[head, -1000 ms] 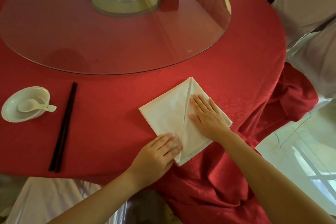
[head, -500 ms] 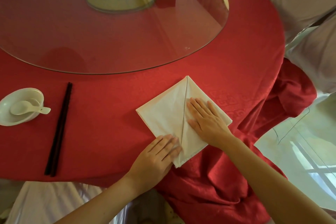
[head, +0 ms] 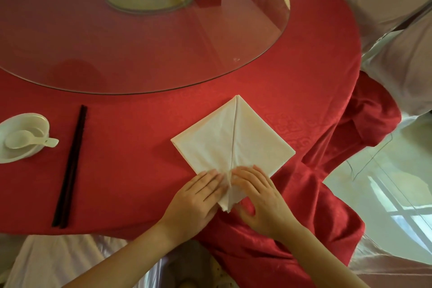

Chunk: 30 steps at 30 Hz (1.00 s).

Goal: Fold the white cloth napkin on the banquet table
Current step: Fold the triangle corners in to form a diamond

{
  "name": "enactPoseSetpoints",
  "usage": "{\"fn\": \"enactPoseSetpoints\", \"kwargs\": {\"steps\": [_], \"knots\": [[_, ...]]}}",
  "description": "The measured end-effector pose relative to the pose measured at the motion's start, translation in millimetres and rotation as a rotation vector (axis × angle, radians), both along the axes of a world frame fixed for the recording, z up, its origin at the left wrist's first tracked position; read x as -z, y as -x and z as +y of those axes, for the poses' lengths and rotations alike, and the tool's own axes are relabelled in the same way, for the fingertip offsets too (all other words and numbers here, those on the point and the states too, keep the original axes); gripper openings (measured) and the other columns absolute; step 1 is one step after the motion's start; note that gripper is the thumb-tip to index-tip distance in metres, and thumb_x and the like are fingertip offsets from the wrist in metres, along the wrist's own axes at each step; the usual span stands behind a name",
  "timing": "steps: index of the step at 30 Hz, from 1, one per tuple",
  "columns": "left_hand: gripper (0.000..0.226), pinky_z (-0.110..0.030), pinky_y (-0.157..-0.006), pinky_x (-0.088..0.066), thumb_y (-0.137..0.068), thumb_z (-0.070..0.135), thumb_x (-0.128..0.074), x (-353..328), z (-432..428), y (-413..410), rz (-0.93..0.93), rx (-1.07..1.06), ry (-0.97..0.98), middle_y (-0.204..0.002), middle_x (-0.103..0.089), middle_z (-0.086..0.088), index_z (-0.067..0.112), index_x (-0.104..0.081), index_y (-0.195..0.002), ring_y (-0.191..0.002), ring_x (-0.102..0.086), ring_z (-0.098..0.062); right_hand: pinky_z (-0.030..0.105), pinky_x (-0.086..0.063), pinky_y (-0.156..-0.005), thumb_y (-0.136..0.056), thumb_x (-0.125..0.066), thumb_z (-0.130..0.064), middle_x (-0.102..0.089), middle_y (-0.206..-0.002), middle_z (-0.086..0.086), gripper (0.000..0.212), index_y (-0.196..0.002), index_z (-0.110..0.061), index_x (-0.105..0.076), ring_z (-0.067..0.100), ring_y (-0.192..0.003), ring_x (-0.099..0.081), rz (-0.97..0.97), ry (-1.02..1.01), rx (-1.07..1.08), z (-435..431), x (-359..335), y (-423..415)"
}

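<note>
Both hands lie on the near tip of the napkin (head: 230, 140): the left hand (head: 196, 203) is flat, fingers together and pressing, and the right hand (head: 259, 199) is arched with its fingertips on the cloth, the two almost touching at the centre seam. The napkin is a white diamond with two flaps meeting along that seam, on the red tablecloth (head: 131, 147) near the table edge. To its left lie dark chopsticks (head: 70, 166), then a white bowl (head: 23, 154) holding a spoon (head: 25, 140); beyond is a glass turntable (head: 140, 49).

Soft daylight, window glare on the glossy floor (head: 397, 196) at right, wide-angle bending at edges, slightly soft focus
</note>
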<state>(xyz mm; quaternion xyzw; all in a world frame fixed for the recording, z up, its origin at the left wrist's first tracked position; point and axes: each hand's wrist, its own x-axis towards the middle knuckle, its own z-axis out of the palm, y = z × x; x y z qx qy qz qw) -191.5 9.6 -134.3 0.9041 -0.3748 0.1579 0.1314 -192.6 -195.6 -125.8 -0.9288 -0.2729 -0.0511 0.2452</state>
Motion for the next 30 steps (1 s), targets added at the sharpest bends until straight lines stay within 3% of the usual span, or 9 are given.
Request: {"fn": "enactPoseSetpoints", "kwargs": {"steps": [3,10,13,15,19,22,25,27,30], "knots": [[0.036,-0.042,-0.103,-0.043,-0.09,0.024,-0.048,1,0,0,-0.019,-0.008,-0.037,-0.125,-0.063,-0.008,0.009,-0.061,-0.12,-0.121,-0.055,-0.022,0.036,-0.028,-0.114,-0.084,-0.06,-0.029,-0.059,-0.126,-0.002,0.03,-0.111,-0.015,-0.06,0.012,-0.128,-0.043,-0.044,-0.05,-0.014,-2,6,-3],[0.04,-0.043,-0.104,-0.04,-0.098,0.021,-0.03,0,-2,4,0.019,-0.028,-0.031,-0.125,-0.063,-0.01,0.008,-0.061,-0.12,-0.12,-0.055,-0.024,0.037,-0.04,-0.106,-0.09,-0.059,-0.017,-0.069,-0.111,-0.001,0.008,-0.09,-0.015,-0.066,0.012,-0.115,-0.056,-0.219,-0.135,0.065,-3,21,8],[0.042,-0.043,-0.103,-0.041,-0.099,0.02,-0.028,-4,-3,5,0.04,-0.032,-0.06,-0.126,-0.062,-0.01,0.008,-0.061,-0.121,-0.121,-0.055,-0.024,0.036,-0.039,-0.107,-0.09,-0.059,-0.016,-0.068,-0.111,-0.001,0.006,-0.091,-0.014,-0.065,0.009,-0.117,-0.054,-0.184,-0.189,0.065,-1,25,14],[0.038,-0.042,-0.105,-0.04,-0.093,0.018,-0.038,-7,-4,7,0.077,-0.011,-0.055,-0.128,-0.06,-0.01,0.007,-0.059,-0.123,-0.124,-0.052,-0.023,0.037,-0.038,-0.108,-0.09,-0.059,-0.016,-0.067,-0.114,-0.002,0.009,-0.097,-0.015,-0.065,0.008,-0.119,-0.053,-0.155,-0.188,0.055,-2,24,16],[0.047,-0.035,-0.109,-0.038,-0.081,0.014,-0.045,-15,-1,5,0.249,0.005,0.096,-0.134,-0.055,-0.007,0.008,-0.055,-0.126,-0.131,-0.044,-0.018,0.04,-0.039,-0.108,-0.083,-0.058,-0.006,-0.064,-0.12,-0.005,0.022,-0.102,-0.014,-0.065,0.007,-0.122,-0.051,-0.078,-0.209,0.032,-4,13,19],[0.044,-0.039,-0.112,-0.031,-0.091,0.019,-0.034,-22,-14,-18,0.245,-0.166,0.094,-0.135,-0.054,-0.012,0.005,-0.052,-0.128,-0.132,-0.04,-0.023,0.038,-0.039,-0.107,-0.084,-0.047,-0.009,-0.061,-0.123,-0.006,0.03,-0.11,-0.018,-0.06,0.008,-0.123,-0.05,-0.004,-0.392,0.117,-7,-5,9],[0.071,-0.05,-0.116,-0.013,-0.094,0.048,-0.002,-25,-43,-43,0.322,-0.45,-0.104,-0.148,-0.033,-0.02,0.003,-0.034,-0.139,-0.141,-0.021,-0.033,0.03,-0.032,-0.11,-0.093,-0.04,-0.02,-0.056,-0.132,0.001,0.035,-0.124,-0.017,-0.054,0.009,-0.129,-0.043,0.068,-0.49,0.303,0,-31,-39],[0.079,-0.054,-0.115,-0.008,-0.09,0.057,-0.004,-20,-57,-47,0.382,-0.578,-0.208,-0.151,-0.024,-0.023,0.001,-0.025,-0.142,-0.142,-0.013,-0.037,0.026,-0.017,-0.116,-0.096,-0.037,-0.02,-0.042,-0.144,0.007,0.04,-0.134,-0.011,-0.044,0.011,-0.137,-0.03,0.133,-0.326,0.273,13,-41,-80],[0.074,-0.061,-0.108,-0.027,-0.09,0.053,-0.023,-10,-63,-44,0.382,-0.603,-0.216,-0.143,-0.039,-0.025,-0.001,-0.033,-0.138,-0.136,-0.031,-0.038,0.032,0.002,-0.119,-0.099,-0.027,-0.029,-0.013,-0.157,0.003,0.05,-0.146,-0.014,-0.017,0.013,-0.145,-0.002,0.215,0.147,0.038,34,-28,-125]]}}
